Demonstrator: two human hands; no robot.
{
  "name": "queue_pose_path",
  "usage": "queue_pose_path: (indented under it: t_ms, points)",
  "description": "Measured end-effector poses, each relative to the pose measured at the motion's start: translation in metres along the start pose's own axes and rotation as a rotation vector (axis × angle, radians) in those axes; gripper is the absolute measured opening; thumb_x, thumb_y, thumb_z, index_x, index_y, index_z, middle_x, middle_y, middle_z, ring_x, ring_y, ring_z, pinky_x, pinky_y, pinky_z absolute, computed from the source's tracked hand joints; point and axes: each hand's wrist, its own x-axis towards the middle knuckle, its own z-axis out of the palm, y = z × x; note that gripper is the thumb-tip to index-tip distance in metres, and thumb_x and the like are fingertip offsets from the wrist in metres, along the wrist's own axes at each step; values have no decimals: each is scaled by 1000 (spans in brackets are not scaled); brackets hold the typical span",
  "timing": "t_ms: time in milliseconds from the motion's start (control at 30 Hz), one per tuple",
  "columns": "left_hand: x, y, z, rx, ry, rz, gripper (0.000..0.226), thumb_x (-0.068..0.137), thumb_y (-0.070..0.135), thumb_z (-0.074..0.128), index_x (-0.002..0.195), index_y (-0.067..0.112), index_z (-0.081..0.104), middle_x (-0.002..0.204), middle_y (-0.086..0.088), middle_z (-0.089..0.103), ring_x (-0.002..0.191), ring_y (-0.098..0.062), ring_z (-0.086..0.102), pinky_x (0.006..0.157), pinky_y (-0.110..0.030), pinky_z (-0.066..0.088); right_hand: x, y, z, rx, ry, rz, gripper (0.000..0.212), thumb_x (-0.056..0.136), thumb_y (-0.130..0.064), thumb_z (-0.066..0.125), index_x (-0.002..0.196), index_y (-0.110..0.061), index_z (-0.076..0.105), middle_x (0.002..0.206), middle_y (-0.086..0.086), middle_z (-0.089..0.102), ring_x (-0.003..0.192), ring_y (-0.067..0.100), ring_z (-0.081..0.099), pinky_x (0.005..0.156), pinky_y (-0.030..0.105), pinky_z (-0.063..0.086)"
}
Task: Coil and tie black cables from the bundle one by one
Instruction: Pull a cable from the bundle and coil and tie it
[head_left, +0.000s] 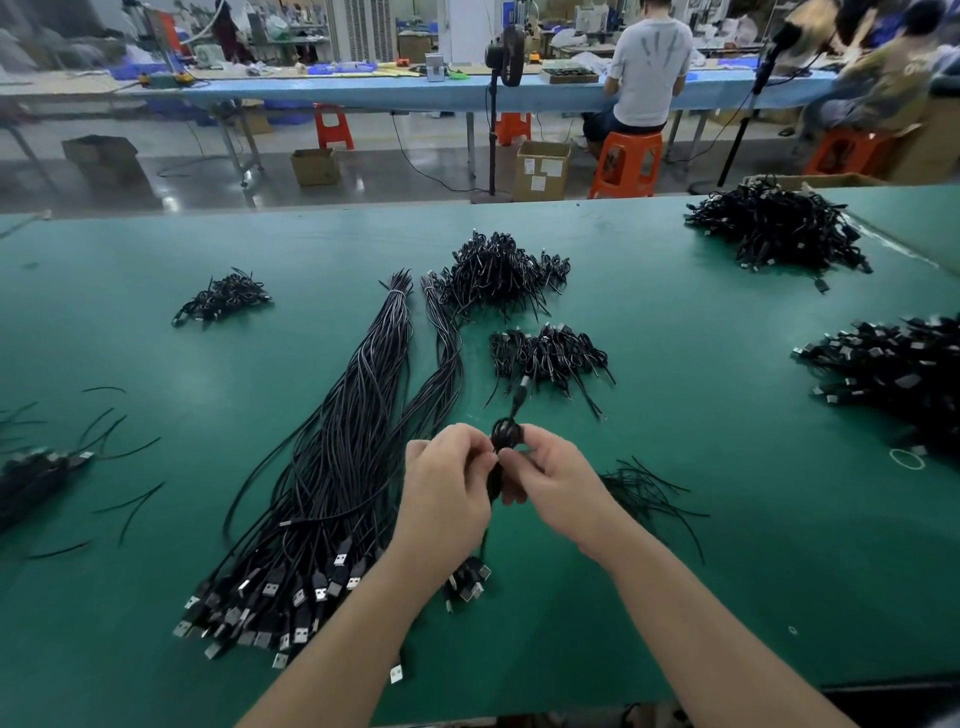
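Left hand (447, 480): fingers curled, pinching the coiled cable (505, 441) at its waist, above the desk (156, 597). Right hand (553, 480): fingers likewise curled, pinching the same coil from the other side; a thin tie cannot be made out between them. Coiled cable: small black loop, one plug end standing up past the fingertips, held over the near middle of the desk. Straight bundle (358, 441): long uncoiled cables just left of the hands, USB plugs fanned toward the near edge. Finished piles (545, 353): tied coils beyond the hands, further heaps far centre, far right and right edge. Loose ties (644, 488): short black strands just right of the right hand. Risk, as judged: a slack pinch would let the loops spring open; the standing plug end could snag the tie. Room: bare green surface lies ahead and to the right; left is crowded by the bundle, whose plugs sit near the desk's front edge.
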Motion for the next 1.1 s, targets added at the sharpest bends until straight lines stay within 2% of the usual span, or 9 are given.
queue_pose_path:
  t_ms: [200, 300, 433, 600, 733, 800, 900, 1000, 1100]
  points:
    - [-6, -8, 7, 294, 79, 370, 9, 86, 3, 60, 82, 11, 63, 79, 3, 62, 75, -13, 48, 77, -32, 34, -3, 6, -7, 137, -111, 156, 19, 104, -8, 49, 104, 5, 64, 72, 4, 65, 66, 21, 52, 59, 25, 44]
    - [-8, -11, 9, 215, 83, 265, 9, 92, 6, 60, 85, 11, 63, 82, 4, 62, 76, -8, 41, 76, -30, 36, -2, 8, -6, 156, -88, 143, 20, 104, -11, 50, 97, -1, 66, 70, 3, 66, 63, 20, 53, 62, 29, 48]
    - [-4, -12, 10, 9, -39, -22, 6, 97, 18, 63, 92, 20, 62, 84, 13, 60, 76, -6, 55, 71, -21, 45, 2, 13, -4, 179, -4, 145, 20, 102, -14, 54, 98, -5, 70, 71, 3, 66, 63, 20, 57, 64, 32, 51]
    - [0, -17, 15, -74, -24, -172, 14, 96, 17, 66, 86, 26, 63, 74, 11, 65, 71, 0, 60, 63, -11, 45, 10, 26, 5, 192, 85, 165, 19, 102, -22, 55, 101, -13, 71, 81, 1, 71, 63, 19, 61, 59, 32, 52]
    - [14, -33, 15, -14, 24, -184, 17, 95, 14, 67, 84, 27, 63, 76, 13, 64, 71, -1, 60, 64, -9, 43, 20, 50, 17, -260, 138, 154, 26, 104, -39, 47, 110, -23, 67, 105, -6, 72, 82, 16, 69, 72, 36, 56]
    - [30, -43, 18, 25, 30, -203, 14, 95, 14, 66, 85, 24, 64, 79, 11, 65, 74, -4, 60, 64, -9, 40, 27, 67, 24, -597, 93, 83, 35, 103, -41, 45, 128, -21, 60, 124, -6, 64, 110, 15, 60, 92, 31, 49]
    - [61, -56, 28, 72, 39, -258, 8, 97, 15, 63, 90, 17, 67, 88, 4, 64, 82, -13, 59, 66, -12, 37, 39, 92, 31, -939, 46, -44, 45, 104, -37, 42, 144, -16, 45, 142, 1, 49, 128, 21, 43, 109, 32, 35]
    - [94, -62, 43, 95, 39, -298, 10, 98, 17, 62, 95, 11, 70, 95, -3, 66, 90, -21, 60, 78, -28, 45, 39, 110, 36, -1130, -16, -124, 46, 103, -36, 42, 142, -13, 45, 146, 9, 45, 134, 30, 41, 111, 43, 35]
    - [129, -66, 53, 102, 41, -294, 11, 99, 18, 61, 97, 11, 70, 99, -6, 65, 91, -22, 60, 83, -35, 49, 34, 118, 37, -1125, 84, -197, 41, 98, -36, 47, 132, -13, 57, 136, 9, 56, 126, 30, 51, 102, 44, 44]
